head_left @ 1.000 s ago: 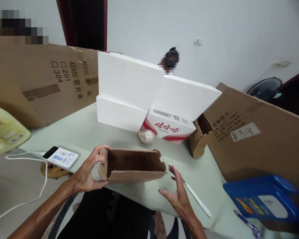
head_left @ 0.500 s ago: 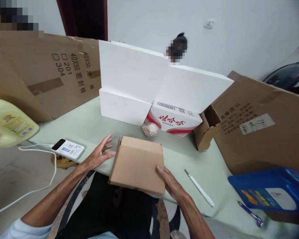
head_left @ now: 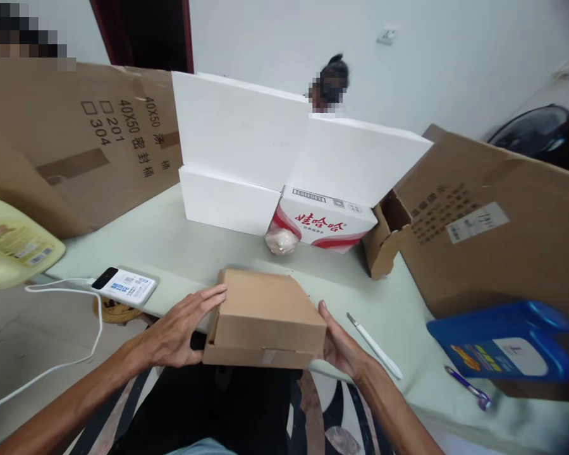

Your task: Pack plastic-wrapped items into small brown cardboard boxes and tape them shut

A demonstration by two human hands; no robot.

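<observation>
A small brown cardboard box [head_left: 270, 316], closed, sits tilted at the table's front edge, its front side and a strip of tape facing me. My left hand [head_left: 183, 328] grips its left end, fingers along the top edge and thumb low at the front corner. On the opposite end, my right hand [head_left: 339, 341] holds the box with the thumb up; its other fingers are partly hidden behind the side. To the right of that hand lies a white-handled craft knife [head_left: 374, 346] on the table.
Behind stand white foam boards [head_left: 246, 133], a printed white-and-red carton [head_left: 322, 221], a plastic-wrapped lump [head_left: 281, 241] and an open cardboard piece [head_left: 384, 243]. A phone-like device [head_left: 126, 285] with a white cable lies left, near a yellow jug [head_left: 16, 243]. Right are a blue jug [head_left: 502, 347] and pen [head_left: 468, 387].
My left hand has come from beside the box to take hold of its left end. The box has tipped so its front side now shows, and my right hand has shifted along its right end.
</observation>
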